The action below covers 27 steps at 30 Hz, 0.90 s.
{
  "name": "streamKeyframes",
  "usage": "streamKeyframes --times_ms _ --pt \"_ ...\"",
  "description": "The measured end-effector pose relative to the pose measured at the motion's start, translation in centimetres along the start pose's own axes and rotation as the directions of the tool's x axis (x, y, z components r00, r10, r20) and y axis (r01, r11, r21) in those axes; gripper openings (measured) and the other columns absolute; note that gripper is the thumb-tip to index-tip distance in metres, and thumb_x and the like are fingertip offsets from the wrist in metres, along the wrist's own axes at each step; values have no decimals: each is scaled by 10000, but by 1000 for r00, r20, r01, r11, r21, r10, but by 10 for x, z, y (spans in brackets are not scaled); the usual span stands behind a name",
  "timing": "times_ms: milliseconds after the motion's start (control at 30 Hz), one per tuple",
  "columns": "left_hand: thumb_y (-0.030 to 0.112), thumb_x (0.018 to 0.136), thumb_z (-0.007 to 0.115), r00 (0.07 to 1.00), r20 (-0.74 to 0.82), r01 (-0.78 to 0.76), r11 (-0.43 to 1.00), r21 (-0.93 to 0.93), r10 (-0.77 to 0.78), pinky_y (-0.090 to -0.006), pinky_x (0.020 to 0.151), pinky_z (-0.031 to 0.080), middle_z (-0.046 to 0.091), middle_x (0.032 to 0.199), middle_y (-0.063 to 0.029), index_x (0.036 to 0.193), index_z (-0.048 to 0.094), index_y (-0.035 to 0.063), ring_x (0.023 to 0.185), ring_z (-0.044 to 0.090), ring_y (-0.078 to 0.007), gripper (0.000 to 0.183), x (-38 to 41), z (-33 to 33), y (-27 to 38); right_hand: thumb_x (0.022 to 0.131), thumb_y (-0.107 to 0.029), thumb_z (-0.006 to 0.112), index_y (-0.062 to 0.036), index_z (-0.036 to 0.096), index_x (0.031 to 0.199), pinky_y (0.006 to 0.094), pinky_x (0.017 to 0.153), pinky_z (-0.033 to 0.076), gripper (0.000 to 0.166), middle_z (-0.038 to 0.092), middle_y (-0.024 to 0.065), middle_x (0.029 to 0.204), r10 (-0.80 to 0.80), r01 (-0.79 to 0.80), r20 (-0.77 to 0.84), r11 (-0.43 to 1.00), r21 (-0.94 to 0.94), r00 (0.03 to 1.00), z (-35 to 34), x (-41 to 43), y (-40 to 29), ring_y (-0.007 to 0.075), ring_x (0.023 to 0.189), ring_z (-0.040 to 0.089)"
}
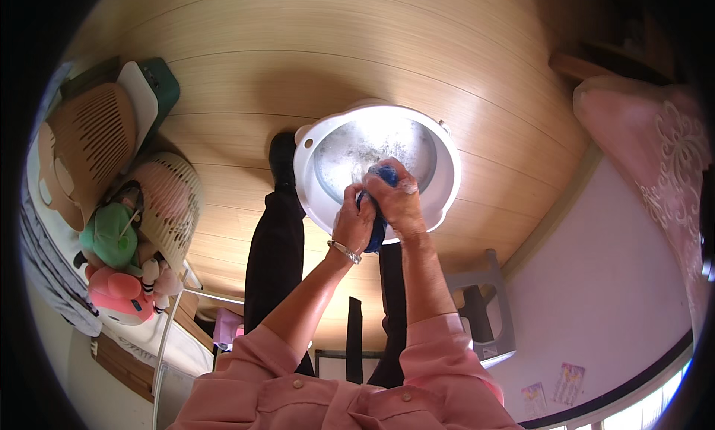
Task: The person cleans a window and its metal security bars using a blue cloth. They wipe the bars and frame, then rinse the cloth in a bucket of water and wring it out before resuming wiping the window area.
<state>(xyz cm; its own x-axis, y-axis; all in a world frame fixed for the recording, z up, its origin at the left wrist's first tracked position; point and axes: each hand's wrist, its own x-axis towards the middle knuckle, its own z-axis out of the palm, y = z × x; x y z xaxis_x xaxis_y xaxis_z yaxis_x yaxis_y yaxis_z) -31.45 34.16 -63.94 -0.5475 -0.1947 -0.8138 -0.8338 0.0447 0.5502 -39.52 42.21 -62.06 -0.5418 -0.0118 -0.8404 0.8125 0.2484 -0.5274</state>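
Note:
Both hands are close together over the near side of a white plastic basin (pixel 304 175) that holds cloudy, sudsy water (pixel 363 142). Between them is a wet, bunched dark-blue cloth (pixel 377 234), part of which hangs below my left hand. My left hand (pixel 356 220), with a silvery band at the wrist, grips the lower part of the cloth. Slightly higher and to the right, my right hand (pixel 395 192) is closed around its upper end, with foam on the skin. The cloth's middle is mostly hidden by my fingers.
The basin stands on a wooden floor (pixel 234 55), beside my black-clad leg (pixel 273 234). At left are a slatted plastic basket (pixel 179 206), a tan plastic basket (pixel 98 134) and plush toys (pixel 117 290). A grey stool (pixel 497 307) stands right, below a pink cloth cover (pixel 625 128).

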Motion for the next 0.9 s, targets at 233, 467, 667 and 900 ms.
streamKeyframes --times_ms 233,467,667,900 --pt "280 895 383 964 39 -251 857 449 262 -467 563 443 588 699 -223 1289 254 120 672 574 -416 445 -12 -8 20 752 -182 593 -63 525 877 382 682 469 186 605 156 763 -131 96 -407 990 -106 904 19 -28 -16 319 724 602" --pt "671 816 224 771 338 597 798 -85 -540 -382 698 507 524 1127 -135 1286 340 88 889 598 -278 757 -8 -10 56 719 -98 633 -68 507 853 364 663 462 187 574 134 790 -471 445 -355 882 -157 807 -5 -35 -15 304 727 581" --pt "434 780 512 808 466 589 494 -640 -360 -341 646 514 534 927 -72 1061 445 97 768 577 -199 444 -5 -20 46 774 -98 631 -63 484 848 301 685 455 168 577 86 797 -397 483 -378 860 166 837 5 -64 0 188 721 554" --pt "-16 710 560 866 -196 -473 881 -20 460 -268 668 441 543 835 -73 810 526 40 743 545 -182 120 -41 -7 45 872 -324 498 -64 484 921 295 694 479 266 542 62 806 423 -8 -167 381 924 891 -8 -67 19 186 721 569"
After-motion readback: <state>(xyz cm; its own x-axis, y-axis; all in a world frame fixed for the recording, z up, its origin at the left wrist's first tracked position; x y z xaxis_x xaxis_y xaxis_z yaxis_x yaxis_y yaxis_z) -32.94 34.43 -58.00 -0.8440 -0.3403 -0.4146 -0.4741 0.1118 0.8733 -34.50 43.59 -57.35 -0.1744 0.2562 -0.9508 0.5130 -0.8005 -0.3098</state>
